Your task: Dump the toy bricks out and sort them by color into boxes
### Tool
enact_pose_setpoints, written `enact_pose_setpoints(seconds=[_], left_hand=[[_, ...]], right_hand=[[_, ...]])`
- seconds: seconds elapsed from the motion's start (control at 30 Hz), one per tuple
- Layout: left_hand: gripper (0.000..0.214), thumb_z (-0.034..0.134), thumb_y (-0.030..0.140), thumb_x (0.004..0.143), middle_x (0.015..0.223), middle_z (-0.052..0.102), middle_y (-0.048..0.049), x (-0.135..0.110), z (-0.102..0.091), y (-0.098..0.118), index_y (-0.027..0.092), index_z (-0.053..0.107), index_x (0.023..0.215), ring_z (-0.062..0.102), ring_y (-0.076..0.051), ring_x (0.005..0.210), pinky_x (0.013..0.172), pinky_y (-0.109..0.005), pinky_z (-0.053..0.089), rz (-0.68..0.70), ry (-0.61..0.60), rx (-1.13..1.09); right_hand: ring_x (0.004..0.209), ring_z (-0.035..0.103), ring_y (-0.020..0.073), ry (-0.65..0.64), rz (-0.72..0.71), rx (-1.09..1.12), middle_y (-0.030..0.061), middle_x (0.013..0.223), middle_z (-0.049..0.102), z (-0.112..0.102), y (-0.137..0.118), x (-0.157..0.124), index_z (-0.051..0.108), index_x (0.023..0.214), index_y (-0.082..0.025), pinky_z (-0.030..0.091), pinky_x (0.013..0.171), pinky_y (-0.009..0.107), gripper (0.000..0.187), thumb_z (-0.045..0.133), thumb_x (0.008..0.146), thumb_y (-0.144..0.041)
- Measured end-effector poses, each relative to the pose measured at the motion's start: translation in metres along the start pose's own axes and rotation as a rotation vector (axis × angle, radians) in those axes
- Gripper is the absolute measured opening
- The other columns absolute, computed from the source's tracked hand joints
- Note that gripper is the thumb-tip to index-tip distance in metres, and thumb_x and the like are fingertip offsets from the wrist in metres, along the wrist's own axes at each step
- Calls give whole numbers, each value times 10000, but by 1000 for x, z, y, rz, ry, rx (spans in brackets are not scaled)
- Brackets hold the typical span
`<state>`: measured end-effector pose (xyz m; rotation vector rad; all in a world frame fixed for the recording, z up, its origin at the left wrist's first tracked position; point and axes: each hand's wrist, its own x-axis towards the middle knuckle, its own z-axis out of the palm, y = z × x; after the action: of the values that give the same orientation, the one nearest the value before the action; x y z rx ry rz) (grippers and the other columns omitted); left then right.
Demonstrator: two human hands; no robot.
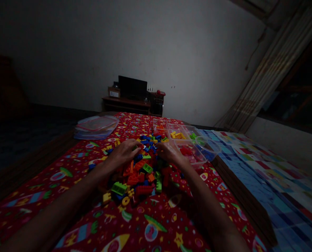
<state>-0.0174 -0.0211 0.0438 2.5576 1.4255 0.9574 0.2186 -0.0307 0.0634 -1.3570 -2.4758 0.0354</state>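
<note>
Red patterned cloth [150, 224] fills the lower frame, and your pile of coloured bricks [142, 175] lies at its centre. Your left hand [124, 152] rests palm down on the pile's upper left edge, fingers curled among the pieces. Your right hand [169, 152] touches its upper right edge. You cannot tell in this dimness whether either grips a brick. Just right of them, a clear compartment tray [198, 159] holds sorted bricks.

bricks [142, 175] | loose multicoloured heap (plastic) | on red patterned cloth [156, 227]
</note>
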Motion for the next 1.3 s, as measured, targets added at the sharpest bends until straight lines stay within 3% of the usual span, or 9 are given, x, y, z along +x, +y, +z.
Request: enact_pose_setpoints(seconds=[0.1, 0.2, 0.53, 0.63, 0.73, 0.93, 1.1, 1.2, 1.3], left_hand=[[335, 447, 357, 858, 1013, 698, -102, -1, 5, -4, 179, 695, 997, 647, -238, 962, 888, -361, 501, 14, 15, 13], [315, 445, 339, 864, 1025, 698, -92, -1, 9, -7, 194, 684, 1008, 643, -231, 986, 908, -361, 498, 24, 24, 11], [213, 459, 252, 816, 937, 724, -55, 1, -7, 8, 204, 660, 869, 665, -214, 879, 856, -343, 516, -57, 49, -25], [221, 462, 297, 827, 936, 729, -52, 2, -7, 11, 209, 663, 843, 667, -213, 865, 862, -344, 513, -60, 58, -59], [234, 479, 341, 820, 914, 732, -52, 3, -4, 8, 214, 676, 834, 666, -224, 882, 863, -355, 511, 7, 12, -69], [256, 465, 322, 839, 902, 725, -70, 5, -15, 10, 204, 691, 842, 670, -225, 865, 841, -351, 514, -13, 28, -40], [260, 451, 311, 899, 994, 709, -65, -1, -29, 59, 198, 681, 941, 654, -209, 947, 876, -331, 507, 167, -38, -103], [248, 465, 317, 940, 1117, 683, -60, -25, -27, 107, 227, 658, 1067, 620, -198, 1054, 955, -322, 469, 381, -220, -170], [343, 587, 397, 889, 1349, 574, -62, -61, -13, 142, 276, 598, 1209, 491, -235, 1271, 1093, -376, 368, 568, -485, -154]], right_hand=[[782, 576, 153, -35, -95, -57, 70, 867, 673, 27, -12, 0, 661, 1007, -162, 395, 712, 243, 175, 527, 895, -162], [830, 574, 167, 2, -110, -91, 85, 883, 662, 39, -12, -2, 652, 1021, -154, 395, 742, 254, 198, 499, 898, -130], [805, 574, 161, 192, 8, 171, 50, 902, 641, 6, -12, -4, 568, 1053, -168, 409, 716, 251, 198, 506, 865, -171], [731, 580, 148, 180, -67, 264, 27, 842, 646, 9, -17, 2, 528, 1172, -172, 402, 659, 234, 300, 499, 874, -159], [773, 605, 160, 115, -148, 202, 58, 900, 678, 19, -21, 5, 479, 1294, -167, 405, 676, 238, 403, 500, 892, -153], [810, 635, 202, 18, -77, -7, 93, 931, 698, 35, -30, 11, 536, 1307, -222, 408, 672, 256, 372, 486, 942, -276], [824, 622, 206, 26, -87, -37, 90, 945, 698, 34, -27, 12, 597, 1212, -213, 420, 701, 267, 305, 455, 947, -269], [892, 604, 197, 114, -41, -54, 95, 1020, 687, 19, -15, 9, 595, 1186, -188, 420, 757, 269, 292, 428, 957, -259], [873, 607, 205, 181, 131, -130, 118, 973, 690, -7, 1, 5, 615, 1138, -155, 415, 755, 283, 306, 387, 976, -278]])
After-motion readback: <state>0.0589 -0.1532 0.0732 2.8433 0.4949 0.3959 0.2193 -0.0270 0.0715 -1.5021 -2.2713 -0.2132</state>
